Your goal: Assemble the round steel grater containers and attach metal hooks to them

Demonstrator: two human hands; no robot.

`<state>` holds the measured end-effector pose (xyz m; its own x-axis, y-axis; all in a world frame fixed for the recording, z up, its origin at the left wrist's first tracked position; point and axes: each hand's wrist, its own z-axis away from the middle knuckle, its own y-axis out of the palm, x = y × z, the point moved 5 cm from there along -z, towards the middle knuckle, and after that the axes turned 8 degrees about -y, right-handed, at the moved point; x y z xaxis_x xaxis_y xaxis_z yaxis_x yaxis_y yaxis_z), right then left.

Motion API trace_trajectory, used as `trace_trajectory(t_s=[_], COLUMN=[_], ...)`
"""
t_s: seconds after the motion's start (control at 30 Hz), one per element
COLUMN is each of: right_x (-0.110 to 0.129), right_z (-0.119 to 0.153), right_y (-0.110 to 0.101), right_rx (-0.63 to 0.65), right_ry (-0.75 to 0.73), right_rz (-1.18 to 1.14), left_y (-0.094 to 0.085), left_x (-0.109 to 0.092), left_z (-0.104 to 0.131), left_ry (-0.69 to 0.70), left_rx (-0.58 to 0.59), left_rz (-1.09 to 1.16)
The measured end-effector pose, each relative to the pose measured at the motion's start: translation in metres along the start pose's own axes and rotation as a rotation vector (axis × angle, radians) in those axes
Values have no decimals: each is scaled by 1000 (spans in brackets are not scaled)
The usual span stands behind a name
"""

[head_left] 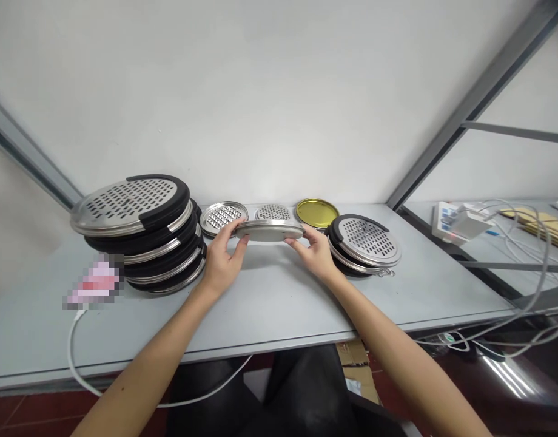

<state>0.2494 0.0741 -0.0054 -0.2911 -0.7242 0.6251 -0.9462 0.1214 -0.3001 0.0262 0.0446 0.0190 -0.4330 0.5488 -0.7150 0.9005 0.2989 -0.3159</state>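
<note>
I have both hands up over the middle of the grey table point(279, 303), and between them they carry one flat metal disc point(270, 230), seen nearly edge-on and lifted just clear of the surface. My left hand point(222, 258) takes its left rim, thumb toward me and fingers point(233, 227) curled over the far edge; my right hand point(316, 255) takes the right rim the same way, fingers point(297, 241) pinched on the metal. Both grips are closed on the disc, with no gap that I can see.

To my left stands a tall stack of black-rimmed perforated discs point(142, 237), the top one tilted so its holed steel face shows. To my right is a short stack of the same kind point(363, 243), lying nearly flat and just beside my right hand. Behind the held disc, near the wall, three smaller pieces lie in a row: a shiny perforated plate point(223, 216), a domed perforated piece point(272, 212) and a gold-coloured lid point(316, 212).

A white cable point(74, 346) runs off the front edge at my left, and a white power strip point(456, 222) with leads sits on the neighbouring surface to the right
</note>
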Motion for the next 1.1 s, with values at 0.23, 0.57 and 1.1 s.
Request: trace_trajectory(t_s=[0.23,0.57,1.1], right_x=[11,14,-3], right_z=[2,7,4], right_y=[-5,10,11], right_rx=[37,141,210], right_ry=[-252,-319,-107], right_rz=[358,360,303], left_y=[7,17,14], left_x=[-11,-10,-14], left_z=[5,12,8], left_ry=[174,315,180], left_rx=[58,174,200], left_rz=[-259,-251,-45])
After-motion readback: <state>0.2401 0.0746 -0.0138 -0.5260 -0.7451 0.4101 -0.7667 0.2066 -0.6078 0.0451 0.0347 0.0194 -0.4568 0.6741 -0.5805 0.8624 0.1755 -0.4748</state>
